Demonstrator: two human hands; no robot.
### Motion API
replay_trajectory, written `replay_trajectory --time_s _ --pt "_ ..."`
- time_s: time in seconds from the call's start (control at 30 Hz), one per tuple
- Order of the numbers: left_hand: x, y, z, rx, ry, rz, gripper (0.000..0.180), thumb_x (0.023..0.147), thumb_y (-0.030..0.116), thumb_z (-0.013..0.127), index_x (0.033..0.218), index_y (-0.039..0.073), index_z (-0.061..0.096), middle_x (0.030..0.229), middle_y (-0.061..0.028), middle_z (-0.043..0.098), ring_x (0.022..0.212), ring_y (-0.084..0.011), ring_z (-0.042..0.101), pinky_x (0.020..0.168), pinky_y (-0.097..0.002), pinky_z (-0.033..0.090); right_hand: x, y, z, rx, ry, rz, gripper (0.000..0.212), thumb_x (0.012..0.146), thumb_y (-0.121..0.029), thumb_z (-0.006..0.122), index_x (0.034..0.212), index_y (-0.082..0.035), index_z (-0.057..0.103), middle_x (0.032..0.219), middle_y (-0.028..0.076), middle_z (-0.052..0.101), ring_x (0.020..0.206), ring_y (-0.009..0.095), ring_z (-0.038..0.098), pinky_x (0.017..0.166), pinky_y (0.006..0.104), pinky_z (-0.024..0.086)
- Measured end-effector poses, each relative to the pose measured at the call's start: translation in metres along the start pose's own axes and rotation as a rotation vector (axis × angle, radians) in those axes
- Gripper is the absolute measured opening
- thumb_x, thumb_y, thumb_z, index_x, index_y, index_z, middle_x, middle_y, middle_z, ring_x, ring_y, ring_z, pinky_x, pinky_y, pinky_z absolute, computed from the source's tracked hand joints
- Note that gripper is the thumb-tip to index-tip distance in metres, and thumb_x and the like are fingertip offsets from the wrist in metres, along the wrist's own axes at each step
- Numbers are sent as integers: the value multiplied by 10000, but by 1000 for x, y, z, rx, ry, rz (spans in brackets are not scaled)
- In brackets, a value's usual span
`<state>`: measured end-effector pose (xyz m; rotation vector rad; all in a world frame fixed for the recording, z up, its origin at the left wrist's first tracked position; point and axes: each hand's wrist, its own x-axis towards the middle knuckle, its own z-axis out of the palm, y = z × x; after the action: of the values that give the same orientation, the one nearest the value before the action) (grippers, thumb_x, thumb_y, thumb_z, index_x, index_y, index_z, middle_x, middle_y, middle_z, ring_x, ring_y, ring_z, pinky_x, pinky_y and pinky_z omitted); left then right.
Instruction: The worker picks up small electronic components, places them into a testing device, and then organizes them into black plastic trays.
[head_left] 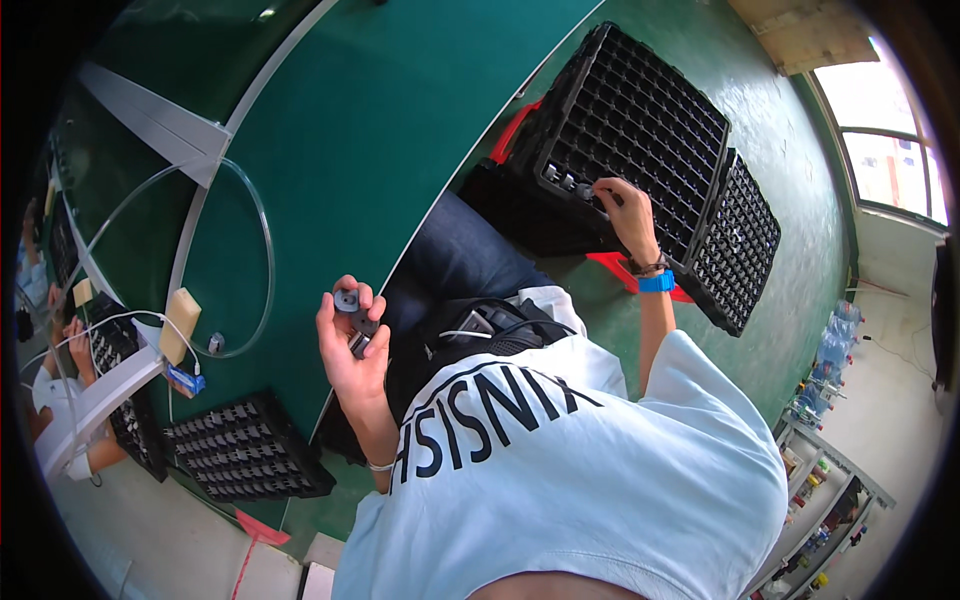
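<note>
My left hand (357, 375) is raised beside the edge of the green table, palm up. Its fingers curl around several small dark grey metal parts (348, 302), some with a round hole. Over to the right, my right hand (632, 218) reaches to the near left corner of a large black grid tray (640, 112). Thumb and fingertips are pinched together around a small dark part, mostly hidden by the fingers. Beside those fingertips, a few similar parts (560, 178) sit in the tray's corner pockets. Most of the other pockets look unfilled.
The tray rests above a red stool (515, 130). A second black tray (712, 310), its pockets holding parts, lies beyond it. On the green table (340, 130) are another filled tray (318, 484), a clear tube (270, 250) and a yellow block (180, 325). Another person's arm (85, 355) shows far left.
</note>
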<state>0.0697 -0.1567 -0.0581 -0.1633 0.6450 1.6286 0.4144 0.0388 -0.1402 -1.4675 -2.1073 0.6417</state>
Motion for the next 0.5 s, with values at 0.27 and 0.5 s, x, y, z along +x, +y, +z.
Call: replay_trajectory --time_s 0.27,0.5 --pt "1 -1 -2 35 10 -12 292 919 316 446 1001 37 467 827 -69 454 737 -141 418 334 -160 312 -7 0 -2 63 109 73 116 781 10 531 876 -32 583 790 39 586 673 116 523 624 217 416" --pt "2 -3 0 44 5 -24 291 916 317 453 1001 39 466 824 -68 452 735 -137 417 334 -160 310 -19 16 -3 530 -38 341 340 755 79 503 1064 -49 443 923 52 527 832 112 516 804 223 386"
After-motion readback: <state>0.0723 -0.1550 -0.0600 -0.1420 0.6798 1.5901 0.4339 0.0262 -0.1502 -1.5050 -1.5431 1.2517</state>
